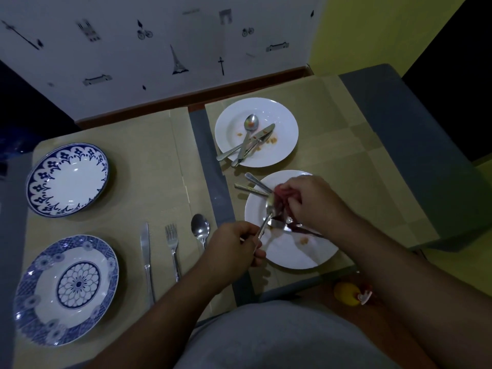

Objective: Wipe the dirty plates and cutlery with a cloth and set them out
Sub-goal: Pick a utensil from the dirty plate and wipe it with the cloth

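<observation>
My left hand (235,245) grips the handle of a spoon (267,218) over the near white plate (287,251), which carries food smears. My right hand (306,201) holds a red cloth (279,199) bunched around the spoon's bowl. Two more cutlery handles (253,185) stick out to the left from under the cloth, and another piece of cutlery (282,226) lies on the plate. Farther back, a second dirty white plate (285,129) carries a spoon (249,129), a knife and a fork.
On the left mat lie a knife (146,258), a fork (172,247) and a spoon (201,229), side by side. Two blue-patterned plates (68,179) (66,288) sit at the far left. A yellow toy (347,292) lies on the floor at the right.
</observation>
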`<state>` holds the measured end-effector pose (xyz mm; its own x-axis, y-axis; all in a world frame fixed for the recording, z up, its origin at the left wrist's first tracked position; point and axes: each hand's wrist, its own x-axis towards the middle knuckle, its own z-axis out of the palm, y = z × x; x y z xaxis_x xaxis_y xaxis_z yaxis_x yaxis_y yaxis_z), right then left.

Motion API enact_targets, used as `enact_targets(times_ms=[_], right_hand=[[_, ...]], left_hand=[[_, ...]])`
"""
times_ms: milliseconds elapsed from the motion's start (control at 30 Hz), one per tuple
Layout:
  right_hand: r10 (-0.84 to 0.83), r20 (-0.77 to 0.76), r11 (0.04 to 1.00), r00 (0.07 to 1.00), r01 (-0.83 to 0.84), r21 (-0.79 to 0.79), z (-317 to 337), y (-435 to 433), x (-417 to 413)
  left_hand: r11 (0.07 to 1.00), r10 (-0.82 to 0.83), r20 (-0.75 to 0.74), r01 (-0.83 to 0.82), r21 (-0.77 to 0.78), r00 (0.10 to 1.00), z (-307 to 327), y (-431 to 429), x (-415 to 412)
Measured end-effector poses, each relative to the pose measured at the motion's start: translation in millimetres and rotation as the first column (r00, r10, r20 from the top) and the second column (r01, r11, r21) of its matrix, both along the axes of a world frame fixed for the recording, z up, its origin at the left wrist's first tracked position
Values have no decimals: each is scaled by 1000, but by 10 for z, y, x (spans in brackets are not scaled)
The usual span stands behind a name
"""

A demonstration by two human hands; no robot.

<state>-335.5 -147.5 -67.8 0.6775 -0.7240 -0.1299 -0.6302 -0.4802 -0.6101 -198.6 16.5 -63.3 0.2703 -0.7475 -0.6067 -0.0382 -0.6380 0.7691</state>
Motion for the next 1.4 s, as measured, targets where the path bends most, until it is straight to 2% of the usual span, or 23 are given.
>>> enact_targets(times_ms=[133, 300, 400, 567, 733, 833, 900, 1000, 1067, 1133, 1200, 1300, 1333, 1400], right_hand=[[-98, -4, 995, 995, 98, 26, 39, -25, -105], [-76, 52, 997, 996, 75, 14, 152, 84, -156], [-19, 80, 1000, 997, 19, -10, 222, 182, -128], [117, 95, 991, 989, -110, -70, 233, 327, -82], [126, 129, 990, 984, -116, -80, 168, 346, -93], [281, 71, 956, 957, -273, -107, 134, 385, -87], [290, 37, 956, 956, -288, -65, 121, 318, -56], [164, 3, 986, 986, -164, -9, 145, 127, 21], [54, 9, 996, 998, -54, -67, 147, 73, 13], [16, 50, 995, 999, -11, -98, 170, 130, -35], [107, 52, 991, 993, -103, -85, 174, 269, -73], [346, -48, 932, 937, -350, -97, 58, 501, -76], [381, -75, 917, 922, -387, -98, 1, 508, -74], [349, -86, 929, 933, -357, -99, -66, 394, -71]], left_hand=[[998, 56, -8, -56, 8, 998, -13, 5, 41], [967, 250, -170, -236, 96, 953, -19, -50, 64], [949, 306, -230, -277, 148, 924, -35, -58, 58], [930, 356, -319, -300, 212, 878, -40, -75, 30], [924, 374, -501, -265, 276, 780, -35, -73, 80], [933, 342, -549, -210, 291, 762, -46, -52, 93], [940, 315, -531, -179, 292, 787, -51, -31, 94], [946, 284, -492, -158, 282, 823, -46, 8, 89], [949, 278, -453, -169, 267, 847, -30, 14, 71], [949, 285, -398, -200, 243, 872, -20, -1, 66], [945, 303, -353, -232, 231, 885, -20, -31, 67], [939, 327, -322, -267, 218, 888, -27, -52, 63], [940, 326, -319, -267, 214, 890, -31, -44, 53], [946, 310, -337, -252, 205, 889, -32, -16, 27]])
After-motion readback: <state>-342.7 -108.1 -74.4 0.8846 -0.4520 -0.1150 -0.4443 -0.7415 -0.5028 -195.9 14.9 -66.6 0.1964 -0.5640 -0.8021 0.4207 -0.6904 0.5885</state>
